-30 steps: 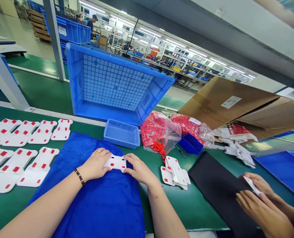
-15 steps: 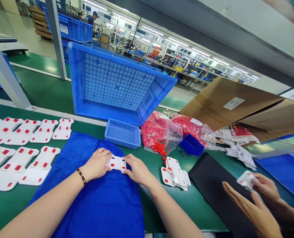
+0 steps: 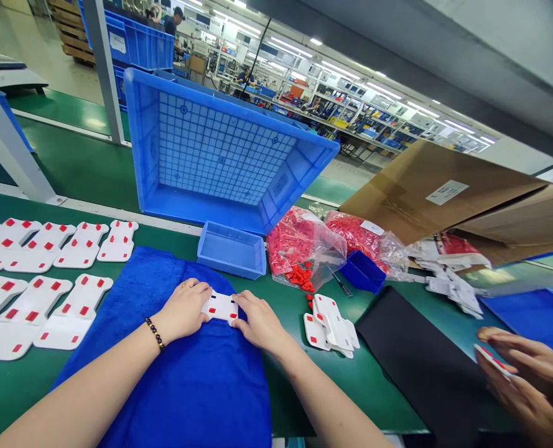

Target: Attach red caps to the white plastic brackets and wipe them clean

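Note:
A white plastic plate with red inserts and dark slots point(image 3: 221, 307) lies on the blue cloth point(image 3: 187, 386), between my two hands. My left hand point(image 3: 188, 306) grips its left end, fingers closed over it; a beaded bracelet is on that wrist. The right end is pinched by my right hand point(image 3: 258, 318), thumb near the lower corner. Both hands cover parts of the plate's ends. Right of my right hand, a small stack of similar white plates point(image 3: 333, 326) rests on the green table point(image 3: 285, 398).
Rows of white plates point(image 3: 73, 311) lie at left. Behind the cloth stand a small blue tray point(image 3: 232, 250) and a large tilted blue crate point(image 3: 220, 155). Bags of red parts point(image 3: 299, 249) and a dark blue bin point(image 3: 364, 272) sit right. A co-worker's hands point(image 3: 523, 373) hold a plate beside a black mat point(image 3: 411, 348).
My hands and the plate between them stay nearly still. The co-worker's hands have moved right, off the black mat, and the plate in them has turned edge-on. The view has shifted slightly.

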Tool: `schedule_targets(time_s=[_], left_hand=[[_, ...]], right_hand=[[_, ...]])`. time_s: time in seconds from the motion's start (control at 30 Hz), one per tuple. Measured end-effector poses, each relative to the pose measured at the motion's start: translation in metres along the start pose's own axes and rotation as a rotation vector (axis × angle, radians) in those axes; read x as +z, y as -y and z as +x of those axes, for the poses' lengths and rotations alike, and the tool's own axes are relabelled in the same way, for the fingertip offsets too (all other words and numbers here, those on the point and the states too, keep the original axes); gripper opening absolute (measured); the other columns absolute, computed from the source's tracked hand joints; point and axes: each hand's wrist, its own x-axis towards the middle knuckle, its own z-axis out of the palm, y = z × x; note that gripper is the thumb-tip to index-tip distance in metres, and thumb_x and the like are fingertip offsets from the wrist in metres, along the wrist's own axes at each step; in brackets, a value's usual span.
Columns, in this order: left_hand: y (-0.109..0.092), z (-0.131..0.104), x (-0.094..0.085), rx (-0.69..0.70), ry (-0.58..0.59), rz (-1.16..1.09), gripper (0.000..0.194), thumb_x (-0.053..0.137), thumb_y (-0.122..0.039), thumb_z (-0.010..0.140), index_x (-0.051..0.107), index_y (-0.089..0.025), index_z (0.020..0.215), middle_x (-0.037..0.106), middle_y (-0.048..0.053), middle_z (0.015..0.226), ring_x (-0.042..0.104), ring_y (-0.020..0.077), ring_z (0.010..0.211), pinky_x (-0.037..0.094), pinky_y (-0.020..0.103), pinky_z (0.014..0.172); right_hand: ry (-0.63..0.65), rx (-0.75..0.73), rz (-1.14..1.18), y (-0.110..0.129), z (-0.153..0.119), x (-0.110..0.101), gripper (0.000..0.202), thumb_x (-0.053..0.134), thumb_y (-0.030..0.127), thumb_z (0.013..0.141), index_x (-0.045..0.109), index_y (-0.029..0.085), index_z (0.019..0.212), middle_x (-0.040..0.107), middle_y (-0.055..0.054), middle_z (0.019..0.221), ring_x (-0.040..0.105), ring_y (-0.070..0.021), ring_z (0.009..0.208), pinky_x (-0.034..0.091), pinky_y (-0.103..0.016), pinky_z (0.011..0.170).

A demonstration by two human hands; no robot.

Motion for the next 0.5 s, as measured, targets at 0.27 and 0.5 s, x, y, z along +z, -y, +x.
schedule_targets(time_s=[0.27, 0.5], left_hand=[[0.013, -0.003, 0.000, -0.013, 0.079, -0.010, 0.071, 0.064, -0.033, 0.062, 0.040, -0.022, 0.128, 0.041, 0.006, 0.135, 0.029, 0.0270, 0.126, 0.022, 0.041, 0.105], [0.011, -0.001, -0.006, -0.071, 0.070, -0.038, 0.065, 0.058, -0.031, 0.066, 0.040, -0.021, 0.128, 0.044, 0.006, 0.133, 0.031, 0.0249, 0.126, 0.024, 0.040, 0.105]], right_hand=[[-0.012, -0.060, 0.238, -0.011, 0.003, -0.006, 0.055, 0.066, 0.032, 0.069, 0.050, 0.025, 0.121, 0.054, -0.004, 0.117, 0.055, -0.0170, 0.094, 0.041, -0.027, 0.084], [-0.258, 0.532, -0.024, -0.075, 0.011, -0.045, 0.024, 0.046, 0.025, 0.082, 0.067, 0.021, 0.091, 0.065, -0.007, 0.092, 0.058, -0.0184, 0.085, 0.040, -0.027, 0.075]])
